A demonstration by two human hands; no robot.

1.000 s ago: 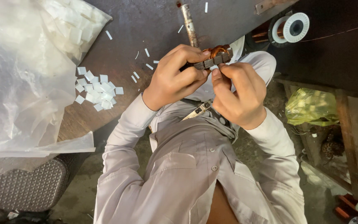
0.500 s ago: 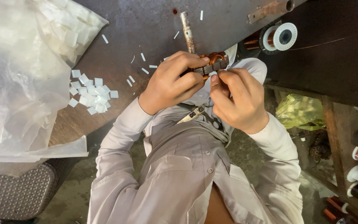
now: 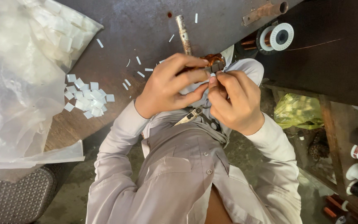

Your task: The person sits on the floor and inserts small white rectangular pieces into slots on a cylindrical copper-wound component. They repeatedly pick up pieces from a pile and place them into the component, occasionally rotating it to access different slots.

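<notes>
- the fingers of the left hand (image 3: 168, 85) are closing together on a small copper-wound part (image 3: 213, 62), thumb below and forefingers on top, pinching it from its left side.
- the fingertips of the right hand (image 3: 237, 99) are pressing together just below the copper-wound part, gripping a tiny white slip (image 3: 213, 75) against it; how much of the part they are touching cannot be told.
- the copper-wound part is sitting between the two hands, held above the near edge of the dark workbench (image 3: 146, 25) and just below a rusty metal rod (image 3: 183, 30) lying on it.
- grey shirt sleeves (image 3: 117, 137) are running down from both wrists, away from the part, and a small metal tool (image 3: 189, 116) is resting on the shirt just below the hands.
- loose white paper strips (image 3: 139, 60) are lying scattered on the workbench left of the part, with a pile of white paper squares (image 3: 85, 97) further left.
- a clear plastic bag (image 3: 17, 74) holding more white pieces is spreading across the far left of the workbench.
- a white spool of copper wire (image 3: 279, 36) is sitting to the upper right of the part.
</notes>
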